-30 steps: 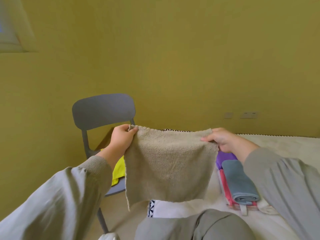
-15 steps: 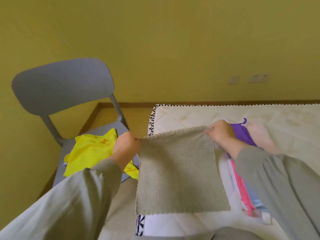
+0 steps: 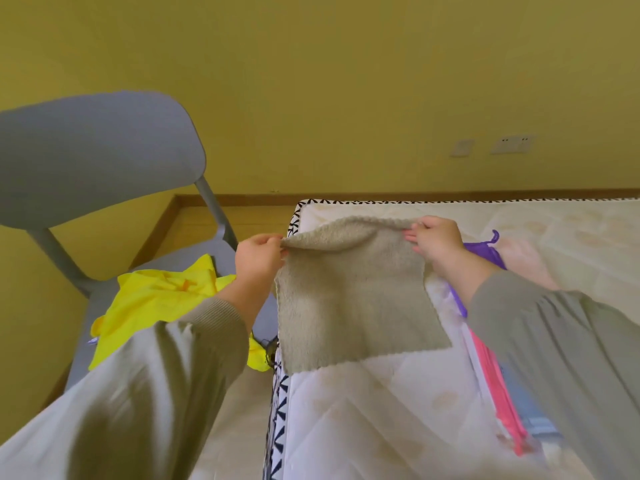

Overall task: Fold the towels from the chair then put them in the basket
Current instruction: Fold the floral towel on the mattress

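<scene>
Beige towel (image 3: pixel 353 299), top corners pinched by left hand (image 3: pixel 258 259) and right hand (image 3: pixel 434 242), apparently draping onto mattress (image 3: pixel 381 417)

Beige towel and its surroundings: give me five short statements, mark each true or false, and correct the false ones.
1. The left hand and the right hand each pinch an upper corner of the beige towel. True.
2. The beige towel is in a basket. False: it is held open over the corner of the mattress.
3. A yellow towel lies on the seat of the grey chair. True.
4. The grey chair stands to the right of the mattress. False: it stands to its left.
5. A pink cloth lies under the left forearm. False: the pink cloth lies beside the right forearm.
</scene>
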A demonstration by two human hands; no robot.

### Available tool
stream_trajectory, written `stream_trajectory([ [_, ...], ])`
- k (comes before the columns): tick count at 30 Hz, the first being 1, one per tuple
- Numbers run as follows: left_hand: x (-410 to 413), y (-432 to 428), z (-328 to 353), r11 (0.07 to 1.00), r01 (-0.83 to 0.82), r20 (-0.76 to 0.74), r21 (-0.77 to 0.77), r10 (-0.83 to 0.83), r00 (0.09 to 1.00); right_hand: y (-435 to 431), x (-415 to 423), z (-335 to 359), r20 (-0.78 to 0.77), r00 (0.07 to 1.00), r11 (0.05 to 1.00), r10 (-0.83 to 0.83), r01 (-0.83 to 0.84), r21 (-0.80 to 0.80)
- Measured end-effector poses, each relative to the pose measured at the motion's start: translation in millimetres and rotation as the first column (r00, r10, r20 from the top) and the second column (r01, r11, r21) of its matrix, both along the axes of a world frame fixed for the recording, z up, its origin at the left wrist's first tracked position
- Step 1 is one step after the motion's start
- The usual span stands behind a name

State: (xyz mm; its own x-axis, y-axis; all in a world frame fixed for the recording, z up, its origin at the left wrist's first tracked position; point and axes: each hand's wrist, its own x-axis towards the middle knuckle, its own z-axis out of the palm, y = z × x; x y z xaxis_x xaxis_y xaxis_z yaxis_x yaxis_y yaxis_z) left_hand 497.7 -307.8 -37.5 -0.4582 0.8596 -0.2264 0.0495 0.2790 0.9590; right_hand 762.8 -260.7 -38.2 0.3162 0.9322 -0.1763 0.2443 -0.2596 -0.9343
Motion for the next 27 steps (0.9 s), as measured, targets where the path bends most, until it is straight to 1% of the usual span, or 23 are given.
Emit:
stream_trajectory([
  [3,1,-16,-8,0.996,-0.068,0.246,-0.065,0.082,0.966,-14,5,-10,-0.019,0.999,0.999,-0.036,0.036,-0.022],
  [5,5,-34,-21,0.987,-0.107,0.382,-0.123,0.147,0.912,-28,10,-24,-0.098,0.993,0.996,-0.062,0.055,-0.074],
  [7,10,-53,-35,0.973,-0.155,0.455,-0.17,0.217,0.863,-42,15,-37,-0.162,0.98,0.987,-0.118,0.099,-0.126],
  [8,12,-63,-42,0.967,-0.171,0.474,-0.191,0.243,0.846,-49,19,-44,-0.153,0.976,0.98,-0.154,0.131,-0.15],
  [10,17,-80,-55,0.956,-0.183,0.48,-0.229,0.275,0.833,-62,27,-58,-0.067,0.979,0.967,-0.195,0.18,-0.181],
  [12,19,-94,-67,0.951,-0.173,0.449,-0.258,0.276,0.85,-74,32,-70,0.056,0.981,0.964,-0.187,0.194,-0.18],
  [14,20,-106,-77,0.96,-0.117,0.386,-0.256,0.212,0.898,-83,33,-79,0.179,0.971,0.97,-0.159,0.188,-0.156],
  [16,20,-115,-85,0.967,-0.042,0.28,-0.253,0.115,0.953,-90,32,-84,0.279,0.95,0.973,-0.138,0.183,-0.142],
  [18,18,-119,-89,0.963,0.0,0.168,-0.27,0.047,0.985,-94,32,-88,0.37,0.924,0.974,-0.098,0.165,-0.154],
  [21,16,-121,-93,0.955,0.047,0.064,-0.294,-0.029,0.997,-99,29,-93,0.43,0.9,0.97,-0.076,0.167,-0.178],
  [25,14,-123,-98,0.955,0.092,-0.076,-0.282,-0.117,0.99,-106,27,-102,0.44,0.894,0.972,-0.087,0.173,-0.16],
  [27,16,-123,-99,0.953,0.119,-0.228,-0.279,-0.186,0.956,-110,25,-106,0.461,0.883,0.976,-0.088,0.168,-0.135],
])
